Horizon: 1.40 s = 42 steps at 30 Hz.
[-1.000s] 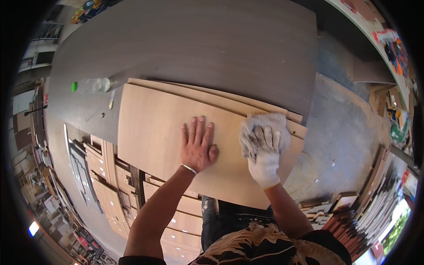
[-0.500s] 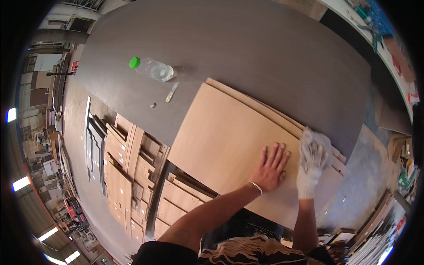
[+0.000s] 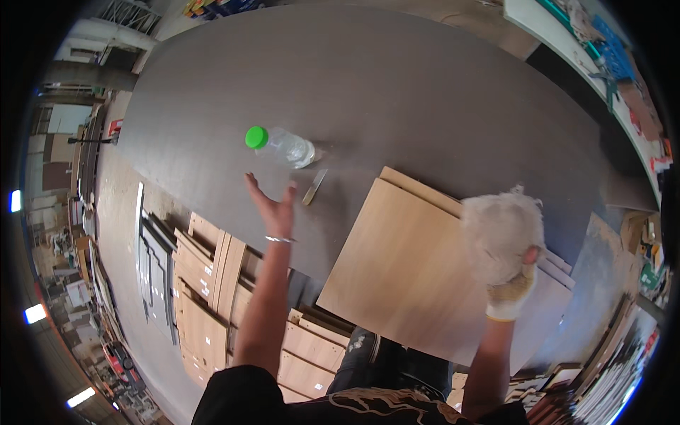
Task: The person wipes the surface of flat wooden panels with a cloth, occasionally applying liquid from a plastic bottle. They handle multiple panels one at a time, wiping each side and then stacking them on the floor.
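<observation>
My left hand (image 3: pixel 275 212) is raised over the dark table (image 3: pixel 397 92), its thumb and fingers apart and nothing in them. It hovers just on the near side of a clear plastic bottle (image 3: pixel 287 149) with a green cap, which lies on its side holding some clear liquid. Beside the bottle lies a small knife (image 3: pixel 314 188) with a narrow blade. In a partly gloved grip, my right hand (image 3: pixel 513 289) holds a fluffy whitish rag (image 3: pixel 501 234) over the right part of a wood-coloured panel (image 3: pixel 404 262). This panel lies on another one at the table's near edge.
Stacks of wooden panels (image 3: pixel 195 312) stand below the table at the left, next to dark grey frame-like pieces (image 3: pixel 156 276). A white-edged bench (image 3: pixel 567 53) with tools and blue items runs along the far right.
My left hand has left the panel and moved left and away from me toward the bottle. My right hand has turned, and the rag now shows bunched up in it. The view has shifted.
</observation>
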{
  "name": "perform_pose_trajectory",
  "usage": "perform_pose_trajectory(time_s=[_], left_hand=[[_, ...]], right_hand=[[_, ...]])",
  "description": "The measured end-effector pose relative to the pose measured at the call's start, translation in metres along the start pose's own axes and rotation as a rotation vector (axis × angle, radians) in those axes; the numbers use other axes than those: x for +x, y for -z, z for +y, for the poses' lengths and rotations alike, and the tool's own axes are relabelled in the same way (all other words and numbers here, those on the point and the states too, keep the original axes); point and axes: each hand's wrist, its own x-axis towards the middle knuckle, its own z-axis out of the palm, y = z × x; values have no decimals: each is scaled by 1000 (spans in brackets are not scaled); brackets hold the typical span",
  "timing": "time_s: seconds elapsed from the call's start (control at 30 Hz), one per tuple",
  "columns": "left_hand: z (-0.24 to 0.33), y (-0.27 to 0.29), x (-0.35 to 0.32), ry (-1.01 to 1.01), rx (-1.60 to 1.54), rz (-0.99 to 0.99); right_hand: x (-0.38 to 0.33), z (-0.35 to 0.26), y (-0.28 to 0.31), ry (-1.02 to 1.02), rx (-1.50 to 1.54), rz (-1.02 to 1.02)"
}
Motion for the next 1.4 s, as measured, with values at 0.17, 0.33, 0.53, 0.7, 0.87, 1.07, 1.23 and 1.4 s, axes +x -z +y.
perform_pose_trajectory(time_s=[0.17, 0.33, 0.53, 0.7, 0.87, 1.07, 1.23, 1.4], left_hand=[[9, -23, 103, 78, -360, -445], [102, -58, 87, -500, 318, -587], [212, -51, 66, -1226, 572, -420], [259, -38, 74, -1331, 682, -380], [258, -40, 91, -1311, 673, -276], [200, -32, 89, -1159, 625, -310], [135, -76, 89, -756, 342, -331], [60, -95, 97, 19, -386, -507]], right_hand=[[34, 82, -12, -58, -1, -82], [50, 100, -35, -130, 42, -114], [62, 111, -49, -174, 73, -172], [71, 124, -58, -199, 149, -204], [70, 129, -80, -171, 20, -195], [81, 131, -91, -258, 153, -230], [79, 123, -85, -286, 171, -199], [66, 44, -33, -76, -88, -162]])
